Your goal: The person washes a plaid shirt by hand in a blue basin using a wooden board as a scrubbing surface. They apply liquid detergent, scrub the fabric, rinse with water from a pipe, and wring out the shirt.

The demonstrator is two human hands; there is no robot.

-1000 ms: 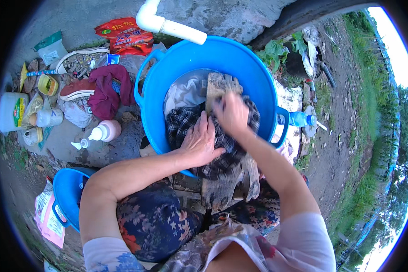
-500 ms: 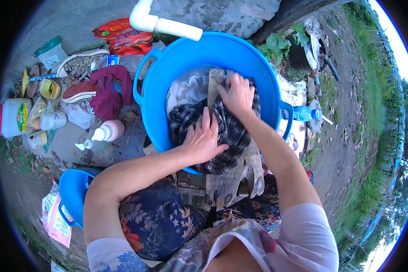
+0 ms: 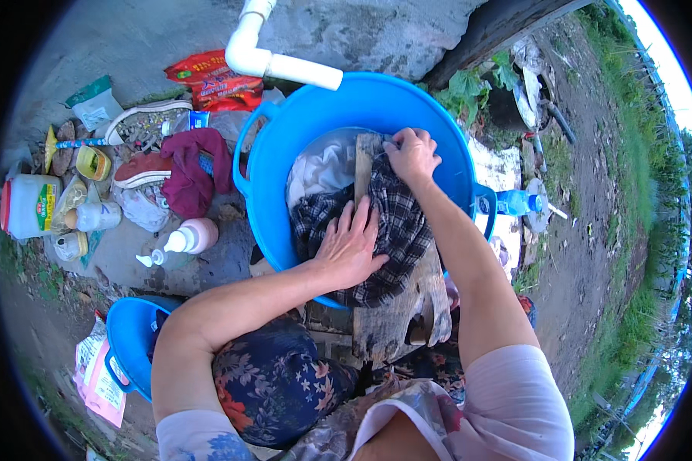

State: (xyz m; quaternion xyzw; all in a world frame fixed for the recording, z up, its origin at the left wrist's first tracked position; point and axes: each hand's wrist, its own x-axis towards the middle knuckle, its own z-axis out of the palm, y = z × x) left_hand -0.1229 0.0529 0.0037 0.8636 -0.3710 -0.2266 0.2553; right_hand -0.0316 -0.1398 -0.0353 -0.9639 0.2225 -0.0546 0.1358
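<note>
A dark checked cloth (image 3: 392, 230) lies bunched over a worn wooden board (image 3: 400, 315), which leans inside a large blue tub (image 3: 300, 107). My left hand (image 3: 351, 244) rests flat on the cloth, fingers stretched and a little spread. Higher up, beside the board's top end, my right hand (image 3: 414, 156) has its fingers curled on the cloth's upper edge. A white cloth (image 3: 323, 165) sits in water in the tub, left of the board. The board's lower end sticks out over the near rim, between my knees.
A white pipe (image 3: 284, 67) ends over the tub's far rim. To the left are a pump bottle (image 3: 196, 235), a maroon cloth (image 3: 196, 173), shoes and several containers. A smaller blue tub (image 3: 127, 338) stands at lower left. A clear bottle (image 3: 515, 203) lies at right.
My right hand has shifted slightly toward the board's top, its fingers more curled on the checked cloth. The left hand stays flat on it. The whole view has dipped a little.
</note>
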